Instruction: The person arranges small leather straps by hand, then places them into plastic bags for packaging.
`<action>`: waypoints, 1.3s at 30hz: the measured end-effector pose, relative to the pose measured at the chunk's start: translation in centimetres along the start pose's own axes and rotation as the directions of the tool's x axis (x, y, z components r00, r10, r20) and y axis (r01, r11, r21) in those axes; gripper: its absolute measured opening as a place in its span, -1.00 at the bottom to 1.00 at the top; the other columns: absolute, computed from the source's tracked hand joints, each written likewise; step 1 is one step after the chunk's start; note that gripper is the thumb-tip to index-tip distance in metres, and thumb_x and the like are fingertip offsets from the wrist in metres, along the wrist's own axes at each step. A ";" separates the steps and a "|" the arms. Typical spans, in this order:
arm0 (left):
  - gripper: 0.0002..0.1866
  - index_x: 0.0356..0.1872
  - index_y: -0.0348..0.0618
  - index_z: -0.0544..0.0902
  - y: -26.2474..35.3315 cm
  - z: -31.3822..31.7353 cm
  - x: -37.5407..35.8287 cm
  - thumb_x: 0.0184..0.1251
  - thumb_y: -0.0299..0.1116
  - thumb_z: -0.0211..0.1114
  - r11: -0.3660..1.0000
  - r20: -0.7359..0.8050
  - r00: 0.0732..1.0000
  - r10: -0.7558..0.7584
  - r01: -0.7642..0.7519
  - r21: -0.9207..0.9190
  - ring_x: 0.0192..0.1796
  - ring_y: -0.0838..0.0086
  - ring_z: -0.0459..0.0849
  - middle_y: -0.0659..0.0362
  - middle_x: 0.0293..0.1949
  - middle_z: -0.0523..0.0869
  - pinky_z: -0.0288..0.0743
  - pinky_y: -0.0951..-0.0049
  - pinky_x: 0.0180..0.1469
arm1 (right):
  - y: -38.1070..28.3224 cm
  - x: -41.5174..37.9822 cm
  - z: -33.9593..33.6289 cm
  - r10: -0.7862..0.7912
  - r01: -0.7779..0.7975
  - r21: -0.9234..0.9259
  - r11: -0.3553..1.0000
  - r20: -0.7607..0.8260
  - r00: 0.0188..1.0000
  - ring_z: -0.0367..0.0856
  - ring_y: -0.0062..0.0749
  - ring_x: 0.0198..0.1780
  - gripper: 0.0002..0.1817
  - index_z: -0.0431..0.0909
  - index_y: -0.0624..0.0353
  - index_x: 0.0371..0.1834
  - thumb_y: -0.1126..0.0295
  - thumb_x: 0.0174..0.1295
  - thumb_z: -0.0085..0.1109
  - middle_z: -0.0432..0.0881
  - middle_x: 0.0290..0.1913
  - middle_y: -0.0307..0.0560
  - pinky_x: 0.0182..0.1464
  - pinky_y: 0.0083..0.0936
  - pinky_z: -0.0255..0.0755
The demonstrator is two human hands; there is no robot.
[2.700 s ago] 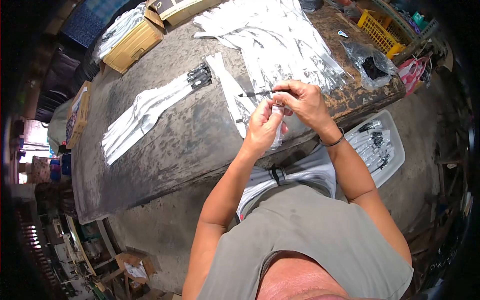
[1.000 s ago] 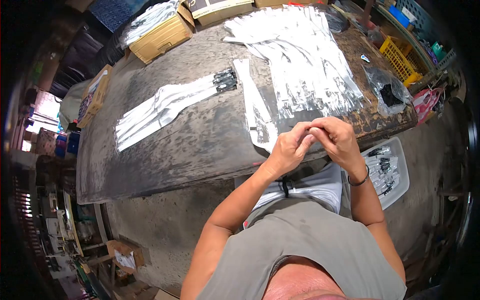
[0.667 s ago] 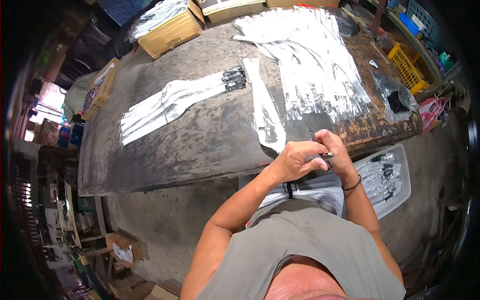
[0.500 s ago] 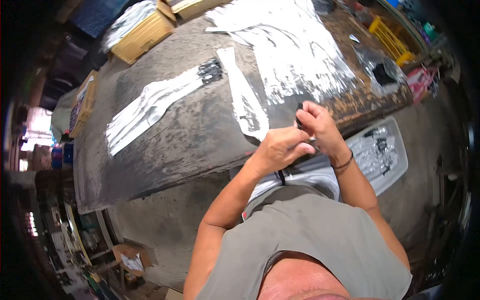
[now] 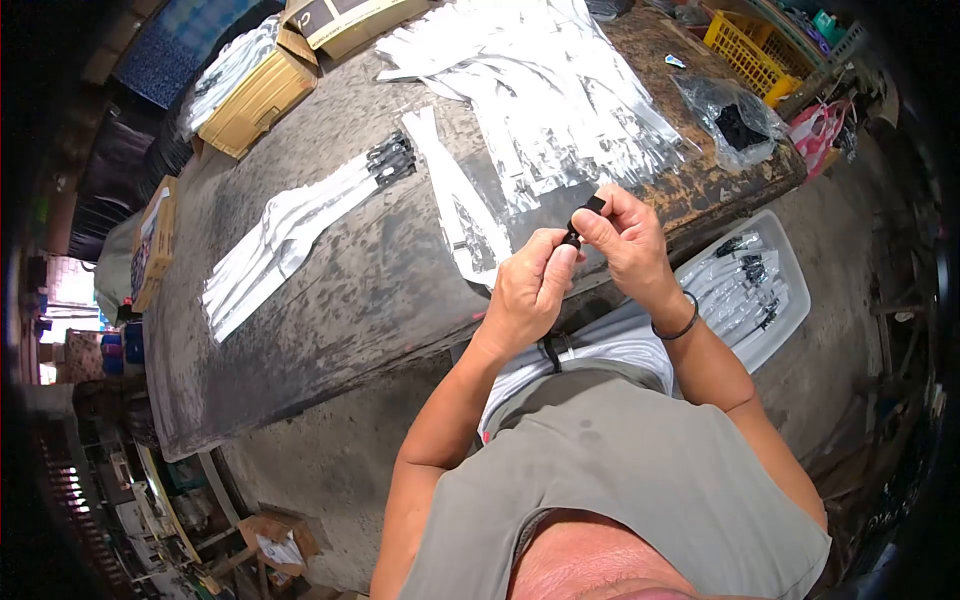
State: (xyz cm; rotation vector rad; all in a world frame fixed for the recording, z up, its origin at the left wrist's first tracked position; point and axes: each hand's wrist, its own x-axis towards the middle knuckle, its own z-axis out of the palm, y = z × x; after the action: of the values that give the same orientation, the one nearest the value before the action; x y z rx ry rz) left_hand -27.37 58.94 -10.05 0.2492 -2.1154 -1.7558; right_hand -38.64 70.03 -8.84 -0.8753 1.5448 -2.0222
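Observation:
Close above the table's front edge, both hands hold a small black plastic piece (image 5: 592,206), which looks like a buckle or clip. My left hand (image 5: 527,287) pinches its lower end between thumb and fingers. The upper end sits in my right hand (image 5: 632,248), its thumb pressed on top. Fingers hide part of the piece. Just beyond my left hand, a white strap (image 5: 460,215) lies looped on the table. To its left rests a bundle of white straps (image 5: 290,235) with black ends. A large pile of white straps (image 5: 545,90) spreads farther back.
The worn dark table (image 5: 330,330) fills the middle. Cardboard boxes (image 5: 262,102) stand at the back left. A clear plastic bag (image 5: 735,125) and a yellow crate (image 5: 750,52) are at right. Beside me, a white tub (image 5: 795,285) holds bagged straps. White material (image 5: 620,345) lies across my lap.
The black piece shows more clearly between my hands. My left hand has shifted slightly left and turned upward, and my right hand has tilted. The view has shifted a little.

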 end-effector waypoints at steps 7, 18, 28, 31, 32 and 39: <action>-0.84 -0.27 -0.27 0.56 -1.4 0.3 0.0 0.44 -0.38 0.11 0.998 -0.052 0.997 0.058 -0.059 -0.035 -0.49 0.53 0.51 0.16 -0.50 0.59 0.43 0.46 -0.41 | 0.6 -0.3 -0.2 -0.054 0.058 -0.159 0.986 0.025 0.998 0.38 -0.77 -0.49 -0.73 0.36 0.18 -0.49 0.42 0.31 0.23 0.46 -0.58 -0.33 -0.48 -0.68 0.31; -0.83 -0.39 -0.27 0.49 -2.9 0.2 0.5 0.39 -0.41 0.15 0.963 -0.092 0.959 0.268 -0.267 0.025 -0.46 0.48 0.40 0.15 -0.51 0.44 0.37 0.41 -0.40 | 0.5 -0.5 0.3 -0.069 0.070 -0.359 0.931 0.016 0.997 0.12 -0.73 -0.47 -0.76 0.36 0.19 -0.50 0.45 0.33 0.12 0.21 -0.55 -0.41 -0.49 -0.61 0.01; -0.71 -0.48 -0.28 0.43 -1.9 -0.6 -0.6 0.36 -0.27 0.15 0.921 -0.101 0.916 0.388 -0.387 0.030 -0.53 0.23 0.41 0.00 -0.58 0.42 0.34 0.29 -0.44 | 0.5 -1.1 0.6 -0.030 0.049 -0.245 0.968 0.080 0.996 0.13 -0.77 -0.44 -0.79 0.38 0.15 -0.45 0.43 0.41 0.01 0.24 -0.49 -0.45 -0.43 -0.68 0.02; -0.70 -0.47 -0.28 0.39 -1.6 -0.4 -1.0 0.38 -0.27 0.13 0.914 -0.097 0.909 0.405 -0.403 0.040 -0.52 0.17 0.40 -0.02 -0.57 0.41 0.32 0.26 -0.43 | 1.1 -1.3 0.7 -0.030 0.040 -0.134 0.990 0.069 0.997 0.16 -0.73 -0.42 -0.77 0.36 0.17 -0.45 0.41 0.43 -0.02 0.27 -0.48 -0.41 -0.40 -0.66 0.07; -0.70 -0.46 -0.28 0.39 -1.7 -0.3 -1.0 0.39 -0.27 0.13 0.909 -0.101 0.903 0.418 -0.414 0.053 -0.51 0.15 0.40 -0.02 -0.56 0.40 0.31 0.25 -0.42 | 1.1 -1.5 0.9 -0.048 0.061 -0.208 0.976 0.063 0.997 0.16 -0.73 -0.42 -0.75 0.34 0.17 -0.45 0.40 0.44 -0.03 0.27 -0.47 -0.40 -0.40 -0.65 0.07; -0.67 -0.47 -0.29 0.38 -2.1 -0.6 -0.5 0.42 -0.25 0.11 0.934 -0.063 0.932 0.356 -0.353 0.055 -0.51 0.16 0.42 -0.02 -0.56 0.43 0.31 0.26 -0.42 | 0.6 -1.7 0.8 -0.072 0.102 -0.356 0.929 0.097 0.993 0.16 -0.72 -0.44 -0.69 0.30 0.18 -0.47 0.33 0.48 -0.02 0.24 -0.50 -0.39 -0.42 -0.65 0.08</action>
State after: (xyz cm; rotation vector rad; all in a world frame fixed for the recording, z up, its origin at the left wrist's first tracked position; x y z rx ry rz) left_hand -26.88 58.21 -12.10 -0.0576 -1.9985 -1.4697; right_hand -36.95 70.47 -9.68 -1.1679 1.8950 -1.7590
